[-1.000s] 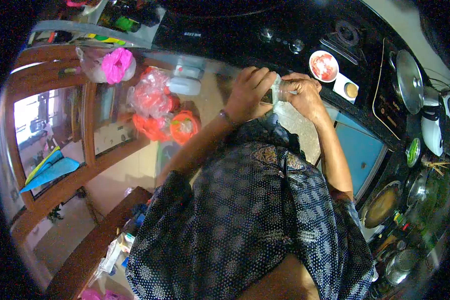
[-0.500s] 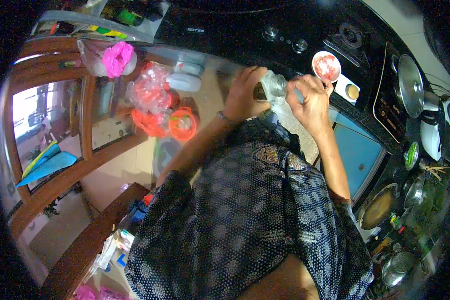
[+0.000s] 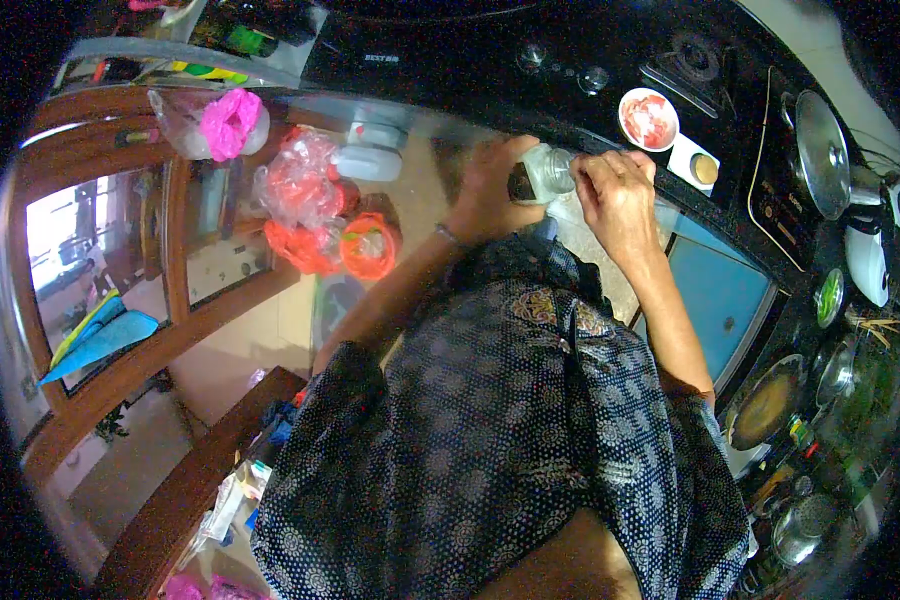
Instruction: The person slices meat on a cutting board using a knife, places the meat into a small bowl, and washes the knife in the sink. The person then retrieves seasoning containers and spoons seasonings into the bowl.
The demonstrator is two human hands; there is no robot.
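My left hand (image 3: pixel 495 190) is wrapped round a clear jar (image 3: pixel 547 173) with something dark at its bottom end. The jar lies tilted on its side, its mouth toward the right. My right hand (image 3: pixel 617 195) is at the mouth with its fingers pinched together; what they hold, if anything, is too small to make out. Just up and right of that hand are a white bowl (image 3: pixel 648 120) with red and white contents and a white box-like object (image 3: pixel 692 166) with a round tan top.
Red plastic bags (image 3: pixel 305 190) and a white container (image 3: pixel 368 162) lie left of my hands. A black gas stove (image 3: pixel 450 70) spans the top. At right are a lidded pan (image 3: pixel 822 155), a brown round pan (image 3: pixel 767 405) and a dish of greens (image 3: pixel 829 298).
My right hand has come away from around the jar's neck and its fingers are now pinched at the mouth. My left hand still grips the jar, which shows more clearly.
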